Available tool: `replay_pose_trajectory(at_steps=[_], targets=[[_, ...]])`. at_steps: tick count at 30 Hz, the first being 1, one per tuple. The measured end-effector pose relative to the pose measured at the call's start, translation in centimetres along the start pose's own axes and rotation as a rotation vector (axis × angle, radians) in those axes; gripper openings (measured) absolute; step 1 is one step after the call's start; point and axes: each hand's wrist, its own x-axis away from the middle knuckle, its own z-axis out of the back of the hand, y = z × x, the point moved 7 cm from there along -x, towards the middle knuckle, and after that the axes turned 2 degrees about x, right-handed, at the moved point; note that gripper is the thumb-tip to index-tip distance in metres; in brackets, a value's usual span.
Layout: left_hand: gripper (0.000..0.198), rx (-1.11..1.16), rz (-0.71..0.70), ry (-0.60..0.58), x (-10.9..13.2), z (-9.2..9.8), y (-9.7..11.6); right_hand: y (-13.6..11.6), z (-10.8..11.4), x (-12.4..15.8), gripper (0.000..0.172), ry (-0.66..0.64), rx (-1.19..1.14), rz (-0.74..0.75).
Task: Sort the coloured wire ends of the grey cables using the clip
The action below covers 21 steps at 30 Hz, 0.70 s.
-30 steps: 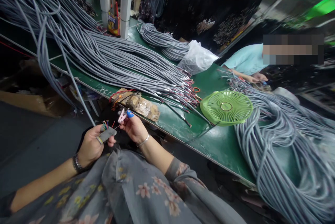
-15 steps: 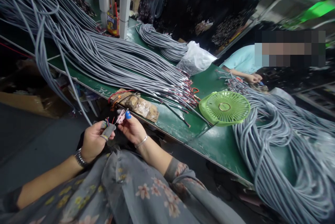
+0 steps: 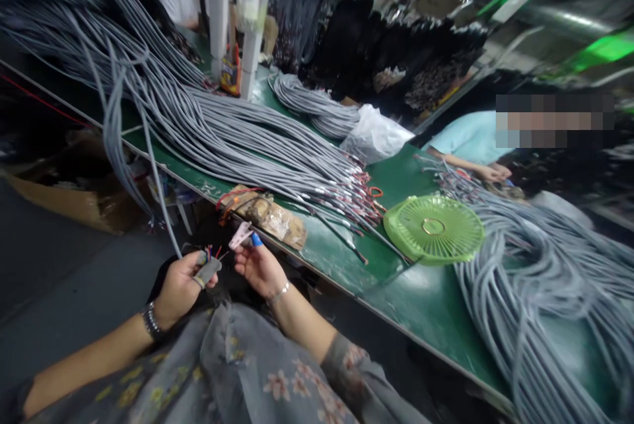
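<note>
My left hand [image 3: 182, 284] is closed around the end of a grey cable [image 3: 166, 212], whose thin coloured wires [image 3: 210, 253] stick out above the fingers. A grey cover sits on its thumb. To the right, my right hand [image 3: 263, 272] pinches a pink clip [image 3: 240, 236] that looks like a clothespin, between the blue-capped thumb and the fingers. The clip is a short way from the wire ends, apart from them. Both hands are above my lap, in front of the table edge.
Long grey cables [image 3: 238, 140] cover the green table [image 3: 347, 272]. A taped block [image 3: 277, 220] lies at the near edge, with a green fan [image 3: 433, 229] further right. Another cable pile [image 3: 525, 305] hangs over the right side. A co-worker in a light blue top [image 3: 463, 137] sits across.
My right hand has drawn the pink clip away from the wires, up and to the right. My left hand keeps its hold on the cable. The whole view has shifted a little.
</note>
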Motion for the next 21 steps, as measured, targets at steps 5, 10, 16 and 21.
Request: replay_pose_trajectory(at_steps=[5,10,16,21], targets=[[0.020,-0.122,0.046,-0.083,-0.3,0.5,-3.0,-0.4,2.4,1.0,0.047,0.021,0.250,0.096],[0.011,-0.215,-0.011,-0.142,0.0,1.1,-2.5,-2.8,3.5,2.9,0.048,0.060,0.543,0.272],[0.018,-0.506,-0.255,0.011,-2.8,4.6,3.9,-7.3,3.3,6.1,0.045,0.059,0.869,0.483],[0.034,-0.802,-0.436,0.010,-7.6,5.9,8.3,-13.1,3.0,8.5,0.036,0.206,1.069,0.809]])
